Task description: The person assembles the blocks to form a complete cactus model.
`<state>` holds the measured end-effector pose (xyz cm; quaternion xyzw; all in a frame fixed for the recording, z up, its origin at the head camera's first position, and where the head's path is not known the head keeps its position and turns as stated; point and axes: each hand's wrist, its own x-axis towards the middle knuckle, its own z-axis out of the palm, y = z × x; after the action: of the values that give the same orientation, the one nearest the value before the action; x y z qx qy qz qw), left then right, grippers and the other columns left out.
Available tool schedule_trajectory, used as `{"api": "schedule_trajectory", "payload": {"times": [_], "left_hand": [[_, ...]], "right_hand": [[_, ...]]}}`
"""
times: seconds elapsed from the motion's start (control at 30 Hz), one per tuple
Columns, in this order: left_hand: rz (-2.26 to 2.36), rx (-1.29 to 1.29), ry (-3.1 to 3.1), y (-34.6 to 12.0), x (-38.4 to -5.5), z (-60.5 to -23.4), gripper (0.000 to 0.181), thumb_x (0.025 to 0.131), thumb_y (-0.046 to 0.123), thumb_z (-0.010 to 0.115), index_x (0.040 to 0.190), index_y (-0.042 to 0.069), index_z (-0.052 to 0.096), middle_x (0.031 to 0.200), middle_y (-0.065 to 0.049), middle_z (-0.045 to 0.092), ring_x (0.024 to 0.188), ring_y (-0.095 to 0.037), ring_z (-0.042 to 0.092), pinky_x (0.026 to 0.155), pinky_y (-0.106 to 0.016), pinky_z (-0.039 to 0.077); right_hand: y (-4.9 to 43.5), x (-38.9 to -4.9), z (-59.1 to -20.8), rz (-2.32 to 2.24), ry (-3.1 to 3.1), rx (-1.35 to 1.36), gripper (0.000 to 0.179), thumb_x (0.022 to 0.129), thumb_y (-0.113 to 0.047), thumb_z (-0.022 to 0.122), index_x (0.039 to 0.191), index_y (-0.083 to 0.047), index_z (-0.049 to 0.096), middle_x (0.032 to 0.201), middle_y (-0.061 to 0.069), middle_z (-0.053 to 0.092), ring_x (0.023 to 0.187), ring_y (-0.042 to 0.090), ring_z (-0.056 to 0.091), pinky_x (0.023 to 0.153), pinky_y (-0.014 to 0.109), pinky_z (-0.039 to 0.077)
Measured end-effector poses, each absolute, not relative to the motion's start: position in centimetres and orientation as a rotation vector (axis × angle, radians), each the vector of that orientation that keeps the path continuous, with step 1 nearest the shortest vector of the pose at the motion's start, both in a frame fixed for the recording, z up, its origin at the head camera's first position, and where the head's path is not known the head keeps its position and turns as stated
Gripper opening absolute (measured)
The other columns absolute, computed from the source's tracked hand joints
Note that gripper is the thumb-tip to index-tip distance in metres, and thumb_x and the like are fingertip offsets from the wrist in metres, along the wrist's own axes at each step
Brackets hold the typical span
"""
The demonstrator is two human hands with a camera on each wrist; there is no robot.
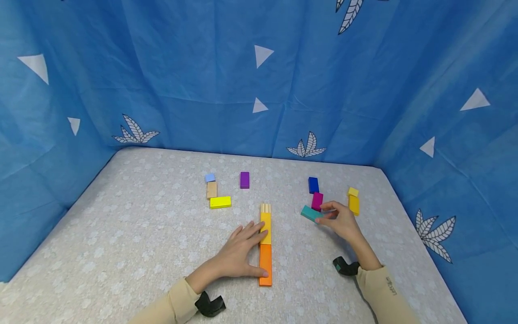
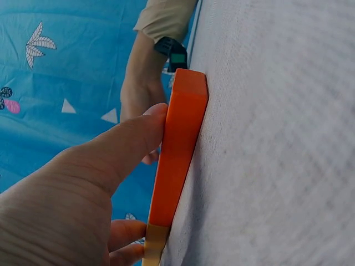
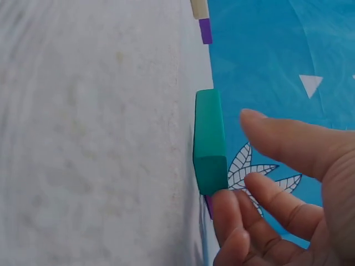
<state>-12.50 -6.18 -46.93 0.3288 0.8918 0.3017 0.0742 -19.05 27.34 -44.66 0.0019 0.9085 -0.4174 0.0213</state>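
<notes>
In the head view my left hand (image 1: 235,258) lies over a row of blocks in the middle of the table. Its thumb touches the orange block (image 1: 265,263), and its spread fingertips rest on the amber block (image 1: 266,220) beyond. A pale striped piece (image 1: 265,208) tops the row. To the right, my right hand (image 1: 341,222) is at the teal block (image 1: 310,213), beside a magenta block (image 1: 317,200). The right wrist view shows the thumb apart from the teal block (image 3: 209,133), with a finger at its near end.
Farther left lie a bright yellow block (image 1: 220,202), a tan block (image 1: 212,190), a light blue block (image 1: 210,177) and a purple block (image 1: 244,180). On the right are a dark blue block (image 1: 313,185), a golden block (image 1: 354,205) and a small yellow block (image 1: 353,192). Blue curtains (image 1: 226,90) surround the table.
</notes>
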Motion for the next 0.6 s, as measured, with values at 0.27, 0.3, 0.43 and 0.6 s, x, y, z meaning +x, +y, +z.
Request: {"api": "schedule_trajectory", "payload": {"times": [0.27, 0.3, 0.43, 0.6], "left_hand": [[0.903, 0.994, 2.684, -6.20, -12.50, -46.77, 0.099, 0.072, 0.062, 0.077, 0.148, 0.009, 0.043, 0.162, -0.007, 0.025, 0.150, -0.036, 0.020, 0.120, -0.059, 0.013], [0.902, 0.995, 2.686, -6.21, -12.50, -46.78, 0.099, 0.072, 0.061, 0.077, 0.148, 0.009, 0.042, 0.162, -0.007, 0.025, 0.150, -0.036, 0.020, 0.120, -0.059, 0.013], [0.895, 0.992, 2.691, -6.23, -12.50, -46.83, 0.099, 0.072, 0.061, 0.077, 0.148, 0.009, 0.042, 0.162, -0.007, 0.025, 0.150, -0.036, 0.020, 0.120, -0.059, 0.013], [0.904, 0.986, 2.690, -6.18, -12.48, -46.81, 0.099, 0.071, 0.060, 0.078, 0.148, 0.008, 0.042, 0.162, -0.007, 0.025, 0.150, -0.035, 0.019, 0.120, -0.058, 0.012]], "right_hand": [[27.49, -19.17, -45.31, -1.308, 2.760, 0.015, 0.044, 0.080, -0.016, 0.081, 0.116, 0.000, 0.062, 0.108, 0.018, 0.066, 0.085, 0.018, 0.059, 0.070, 0.024, 0.050], [27.51, -19.17, -45.38, -1.315, 2.757, 0.007, 0.044, 0.079, -0.016, 0.081, 0.115, 0.001, 0.062, 0.107, 0.018, 0.066, 0.085, 0.018, 0.059, 0.069, 0.023, 0.050], [27.57, -19.19, -45.62, -1.313, 2.763, -0.012, 0.043, 0.078, -0.014, 0.081, 0.113, 0.002, 0.063, 0.099, 0.016, 0.066, 0.084, 0.018, 0.058, 0.069, 0.023, 0.050], [27.54, -19.18, -45.69, -1.272, 2.785, -0.002, 0.038, 0.079, -0.013, 0.081, 0.111, 0.001, 0.065, 0.092, 0.013, 0.066, 0.082, 0.018, 0.056, 0.068, 0.024, 0.049]]}}
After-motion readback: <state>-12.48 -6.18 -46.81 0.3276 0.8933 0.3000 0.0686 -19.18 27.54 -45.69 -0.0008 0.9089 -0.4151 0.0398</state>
